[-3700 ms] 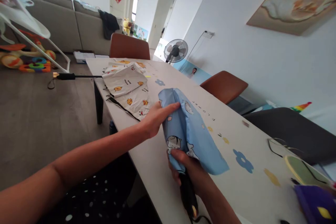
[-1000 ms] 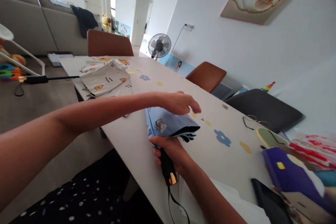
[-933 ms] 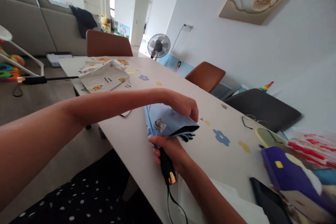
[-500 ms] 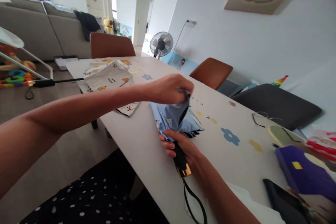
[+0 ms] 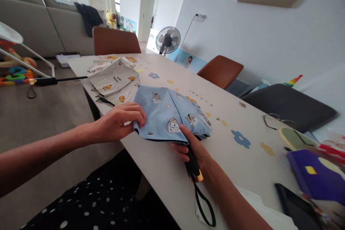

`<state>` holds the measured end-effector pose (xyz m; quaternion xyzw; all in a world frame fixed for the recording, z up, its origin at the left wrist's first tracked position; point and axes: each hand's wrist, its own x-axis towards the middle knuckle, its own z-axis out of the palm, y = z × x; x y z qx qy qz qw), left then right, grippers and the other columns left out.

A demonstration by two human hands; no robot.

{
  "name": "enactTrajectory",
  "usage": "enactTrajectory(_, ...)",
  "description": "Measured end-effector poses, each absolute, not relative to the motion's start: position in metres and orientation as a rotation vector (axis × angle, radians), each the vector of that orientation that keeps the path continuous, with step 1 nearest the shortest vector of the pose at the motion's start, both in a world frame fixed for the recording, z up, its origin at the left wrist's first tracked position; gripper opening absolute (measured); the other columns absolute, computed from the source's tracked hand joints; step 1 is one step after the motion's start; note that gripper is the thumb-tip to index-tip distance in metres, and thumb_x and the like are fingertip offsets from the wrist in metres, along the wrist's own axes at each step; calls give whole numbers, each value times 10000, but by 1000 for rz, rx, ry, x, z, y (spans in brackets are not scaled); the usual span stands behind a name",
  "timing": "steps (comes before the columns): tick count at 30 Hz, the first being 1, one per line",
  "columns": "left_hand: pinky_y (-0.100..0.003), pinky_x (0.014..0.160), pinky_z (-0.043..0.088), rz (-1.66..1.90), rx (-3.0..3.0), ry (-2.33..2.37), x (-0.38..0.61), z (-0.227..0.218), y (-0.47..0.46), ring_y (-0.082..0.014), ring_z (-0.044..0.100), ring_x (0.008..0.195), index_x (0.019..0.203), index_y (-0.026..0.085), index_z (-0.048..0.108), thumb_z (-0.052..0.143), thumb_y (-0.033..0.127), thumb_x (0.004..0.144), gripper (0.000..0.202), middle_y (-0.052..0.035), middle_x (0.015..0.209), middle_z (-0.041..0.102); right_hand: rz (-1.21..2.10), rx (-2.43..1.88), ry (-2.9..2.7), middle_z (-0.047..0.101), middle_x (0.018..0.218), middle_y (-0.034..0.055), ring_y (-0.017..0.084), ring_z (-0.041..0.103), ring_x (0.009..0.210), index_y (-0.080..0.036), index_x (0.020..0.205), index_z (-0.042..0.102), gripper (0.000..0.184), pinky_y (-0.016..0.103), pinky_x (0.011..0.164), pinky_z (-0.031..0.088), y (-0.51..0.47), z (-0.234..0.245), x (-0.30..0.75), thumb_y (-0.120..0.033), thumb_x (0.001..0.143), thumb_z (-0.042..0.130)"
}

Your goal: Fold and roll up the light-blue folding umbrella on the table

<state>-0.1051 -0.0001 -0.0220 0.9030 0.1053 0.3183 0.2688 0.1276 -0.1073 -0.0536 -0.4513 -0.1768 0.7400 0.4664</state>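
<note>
A blue folding umbrella [image 5: 159, 115] with cartoon animal prints lies collapsed over the table, its canopy loose. My right hand [image 5: 195, 147] wraps round the top of its black handle, the thumb pressing on the cloth. Below that hand show the handle's gold-coloured end and a black wrist strap [image 5: 206, 206]. At the canopy's left corner, my left hand [image 5: 125, 120] pinches the edge and holds a panel spread out flat. A second umbrella [image 5: 115, 77], cream with orange animal prints, rests beyond my left hand, its black shaft and handle jutting past the table edge.
The white table [image 5: 215, 158] carries flower prints. To the right are eyeglasses [image 5: 277, 120], a purple item [image 5: 315, 172], a black flat object [image 5: 293, 201] and white paper [image 5: 264, 208]. Chairs [image 5: 221, 72] stand along the far side; a fan [image 5: 168, 39] is at the back.
My left hand has moved from above the blue umbrella down to the left, drawing a canopy panel out flat. My right hand keeps its grip near the handle.
</note>
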Motion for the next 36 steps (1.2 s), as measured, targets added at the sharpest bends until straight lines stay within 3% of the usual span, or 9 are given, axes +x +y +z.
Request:
enactTrajectory(8, -325, 816, 478, 894, 2326, 365, -112, -48, -4, -172, 596, 871, 684, 202, 569, 457, 59, 747, 192, -52, 828, 650, 1799, -1135, -458, 360, 372, -86, 25, 278, 304, -178, 571, 440, 266, 124, 268, 273, -109, -54, 129, -272, 674, 665)
enactTrajectory(17, -344, 864, 454, 909, 2446, 364, -118, -67, -9, -168, 594, 904, 736, 204, 587, 397, -28, 687, 304, -36, 845, 655, 1723, -1244, -606, 318, 356, -93, 24, 297, 264, -183, 487, 394, 324, 147, 272, 233, -112, -57, 136, -331, 665, 620)
enactTrajectory(21, -331, 844, 471, 1021, 2330, 417, -112, -60, -15, -158, 606, 887, 734, 206, 586, 377, -18, 741, 306, -36, 846, 654, 1666, -1288, -706, 302, 346, -84, 29, 319, 259, -181, 439, 372, 384, 160, 286, 214, -116, -56, 142, -371, 665, 617)
enactTrajectory(25, -353, 955, 425, 1244, 2271, 443, -92, -40, -19, -180, 539, 1102, 1054, 212, 580, 404, 61, 823, 327, -81, 1092, 625, 1636, -1310, -772, 291, 330, -85, 35, 301, 251, -179, 436, 400, 371, 172, 280, 195, -120, -51, 141, -389, 635, 633)
enactTrajectory(29, -413, 1108, 230, 1336, 2373, 589, -69, -28, 0, -224, 282, 1342, 1322, 209, 404, 477, 201, 850, 478, -96, 1414, 391, 1708, -1269, -795, 302, 317, -80, 37, 283, 240, -173, 428, 435, 341, 174, 256, 189, -125, -49, 137, -372, 615, 639)
enactTrajectory(33, -446, 1066, 288, 1269, 2294, 916, -57, -33, 24, -256, 363, 1288, 1342, 201, 361, 505, 299, 847, 525, -116, 1376, 431, 1771, -1234, -815, 301, 309, -77, 42, 295, 234, -170, 425, 439, 342, 171, 246, 201, -126, -50, 138, -379, 618, 630)
enactTrajectory(36, -459, 1027, 331, 1454, 2191, 1067, -54, -34, 18, -262, 424, 1224, 1277, 179, 409, 547, 240, 807, 494, -129, 1296, 489, 1732, -1258, -794, 301, 318, -79, 38, 305, 240, -173, 436, 426, 336, 162, 251, 201, -123, -46, 139, -364, 632, 622)
